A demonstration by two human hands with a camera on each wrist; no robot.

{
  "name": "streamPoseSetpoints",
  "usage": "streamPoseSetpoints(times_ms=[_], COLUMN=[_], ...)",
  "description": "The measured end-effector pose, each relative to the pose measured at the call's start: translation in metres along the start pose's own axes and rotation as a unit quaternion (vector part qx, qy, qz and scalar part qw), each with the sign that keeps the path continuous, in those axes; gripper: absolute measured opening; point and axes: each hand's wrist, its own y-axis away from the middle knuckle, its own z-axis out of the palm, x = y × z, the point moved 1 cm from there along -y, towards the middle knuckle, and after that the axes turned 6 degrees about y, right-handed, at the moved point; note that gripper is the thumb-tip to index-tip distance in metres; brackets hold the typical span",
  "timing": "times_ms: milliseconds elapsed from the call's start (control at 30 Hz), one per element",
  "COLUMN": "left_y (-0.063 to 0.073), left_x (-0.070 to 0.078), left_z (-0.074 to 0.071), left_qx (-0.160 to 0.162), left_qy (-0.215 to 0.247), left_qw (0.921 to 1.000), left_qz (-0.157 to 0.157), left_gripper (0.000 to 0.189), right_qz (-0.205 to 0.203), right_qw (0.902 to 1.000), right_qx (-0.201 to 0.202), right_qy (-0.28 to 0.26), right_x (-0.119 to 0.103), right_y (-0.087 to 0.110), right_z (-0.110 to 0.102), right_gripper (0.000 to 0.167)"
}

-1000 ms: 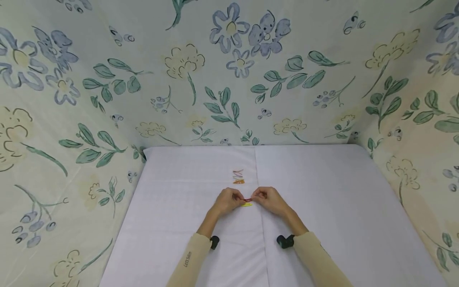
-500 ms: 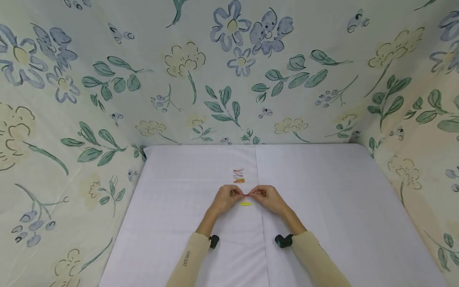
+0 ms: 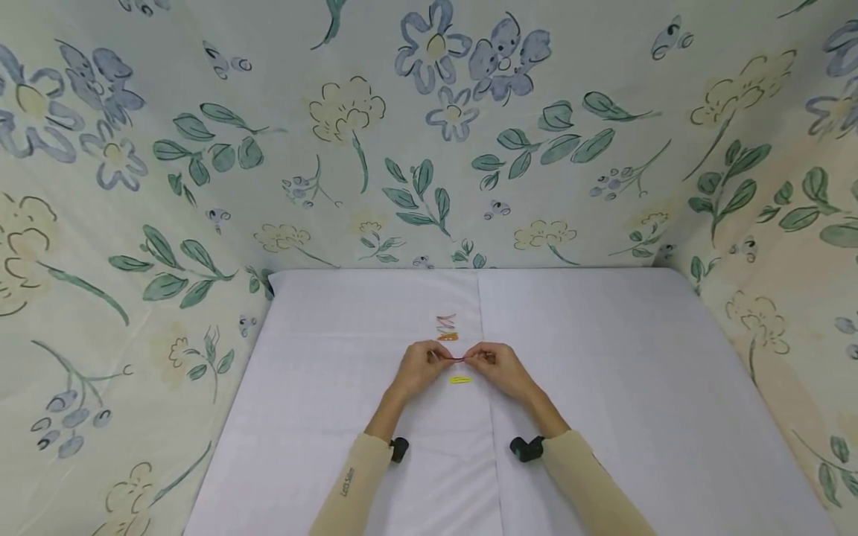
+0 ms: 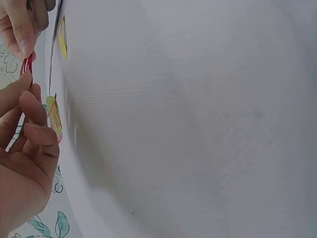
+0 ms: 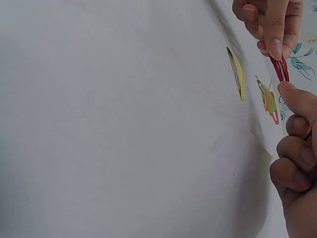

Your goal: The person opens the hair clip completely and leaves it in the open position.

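Red hair clip (image 5: 280,68): slim and glossy, deep red along both outer edges, with a pale strip running lengthwise through the middle; from the head it looks like a thin red line. Both ends are covered, so which one is the tip cannot be told.
Where the clip is: in the air above the bench (image 3: 590,387), stretched crosswise between the left hand (image 3: 421,368) and the right hand (image 3: 499,368).
Left fingers: pinching one end of the red clip, the others bent loosely below.
Right fingers: thumb and forefinger pinching the opposite end, the rest curled towards the palm.
Yellow hair clip (image 3: 460,380): bright, long and tapered, lying on the cloth just on the wearer's side of the red one.
Orange hair clip (image 3: 447,336): lying just beyond the hands, wider-looking than its neighbours.
Pinkish clips (image 3: 445,318): thin, in a zigzag beyond the orange one; too small to count surely.
Sleeves: cream, the left sleeve (image 3: 350,476) bearing dark lettering.
Backdrop (image 3: 429,257): pale cloth with blue and yellow flowers and green leaves.
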Motion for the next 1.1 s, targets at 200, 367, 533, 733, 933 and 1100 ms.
streamPoseSetpoints(times_ms=[200,367,533,733,933,1100], left_y=[0.000,0.001,0.001,0.002,0.003,0.004], left_x=[0.002,0.003,0.003,0.004,0.005,0.006], left_z=[-0.003,-0.004,-0.005,-0.005,-0.006,-0.006], left_qx=[0.026,0.049,0.076,0.096,0.118,0.134], left_qy=[-0.001,0.000,-0.008,-0.006,0.002,-0.001], left_qw=[0.9993,0.9980,0.9960,0.9947,0.9923,0.9901], left_qz=[0.027,0.040,0.046,0.037,0.038,0.041], left_gripper=[0.007,0.009,0.009,0.010,0.011,0.012], right_qz=[-0.003,-0.009,-0.007,-0.020,-0.036,-0.047], right_qw=[0.9999,0.9995,0.9988,0.9960,0.9929,0.9905], right_qx=[0.015,0.031,0.048,0.083,0.108,0.123], right_qy=[0.003,0.000,-0.010,-0.026,-0.034,-0.042], right_x=[-0.005,-0.008,-0.012,-0.016,-0.018,-0.019], right_y=[-0.003,-0.005,-0.006,-0.005,-0.005,-0.004], right_z=[0.002,0.004,0.008,0.013,0.017,0.020], right_gripper=[0.006,0.008,0.008,0.007,0.006,0.007])
